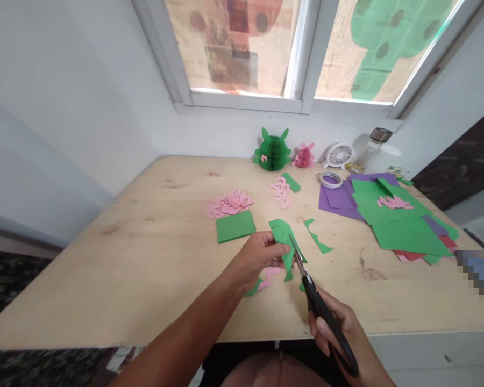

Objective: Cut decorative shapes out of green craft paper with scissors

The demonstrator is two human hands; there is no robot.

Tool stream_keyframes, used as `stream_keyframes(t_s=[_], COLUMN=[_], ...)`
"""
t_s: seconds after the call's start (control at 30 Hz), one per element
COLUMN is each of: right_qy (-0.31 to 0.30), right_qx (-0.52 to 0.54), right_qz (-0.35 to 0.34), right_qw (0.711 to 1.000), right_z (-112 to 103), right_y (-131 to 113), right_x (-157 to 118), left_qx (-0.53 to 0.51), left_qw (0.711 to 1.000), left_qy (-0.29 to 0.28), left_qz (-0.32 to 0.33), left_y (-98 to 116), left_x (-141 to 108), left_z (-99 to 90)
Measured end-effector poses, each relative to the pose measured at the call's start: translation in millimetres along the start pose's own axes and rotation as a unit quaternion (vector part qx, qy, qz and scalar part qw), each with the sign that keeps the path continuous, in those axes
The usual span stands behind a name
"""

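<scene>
My left hand [264, 252] pinches a piece of green paper [281, 232] that has a curved outline drawn on it. Black-handled scissors [322, 306] are gripped in my right hand [339, 322], their blades apart around the paper's right edge. Below the left hand lie a pink paper scrap [270, 277] and green bits. A curved green offcut [318, 236] rests to the right of the blades. Just beyond the left hand sit a green paper rectangle [236, 226] and a heap of pink paper cutouts [230, 203].
Sheets of green paper [407, 234] and purple paper [339, 199] are stacked at the right. Along the wall stand a green honeycomb paper figure [272, 153], a smaller pink one [304, 156], a white fan [339, 155] and a glass bottle [367, 153]. A tape roll [331, 180] lies in front.
</scene>
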State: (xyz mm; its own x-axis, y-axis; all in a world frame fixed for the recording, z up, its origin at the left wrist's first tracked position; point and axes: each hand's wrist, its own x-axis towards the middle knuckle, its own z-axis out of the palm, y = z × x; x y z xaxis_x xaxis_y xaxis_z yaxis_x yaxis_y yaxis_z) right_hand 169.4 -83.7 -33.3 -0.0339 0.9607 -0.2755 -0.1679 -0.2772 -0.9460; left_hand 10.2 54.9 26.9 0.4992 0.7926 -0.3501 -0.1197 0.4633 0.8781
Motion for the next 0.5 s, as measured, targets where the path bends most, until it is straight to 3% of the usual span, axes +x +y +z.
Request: stream_keyframes(t_s=[0.27, 0.5], right_qy=[-0.007, 0.029], right_qx=[0.012, 0.038], right_qz=[0.009, 0.006], right_qw=[1.000, 0.999], right_z=[6, 14], right_y=[-1, 5], right_x=[0, 1], left_qx=[0.011, -0.064], left_qw=[1.000, 0.996], left_qy=[0.009, 0.057], left_qz=[-0.004, 0.005], left_y=[0, -7], left_x=[-2, -5], left_z=[-1.5, 3.3])
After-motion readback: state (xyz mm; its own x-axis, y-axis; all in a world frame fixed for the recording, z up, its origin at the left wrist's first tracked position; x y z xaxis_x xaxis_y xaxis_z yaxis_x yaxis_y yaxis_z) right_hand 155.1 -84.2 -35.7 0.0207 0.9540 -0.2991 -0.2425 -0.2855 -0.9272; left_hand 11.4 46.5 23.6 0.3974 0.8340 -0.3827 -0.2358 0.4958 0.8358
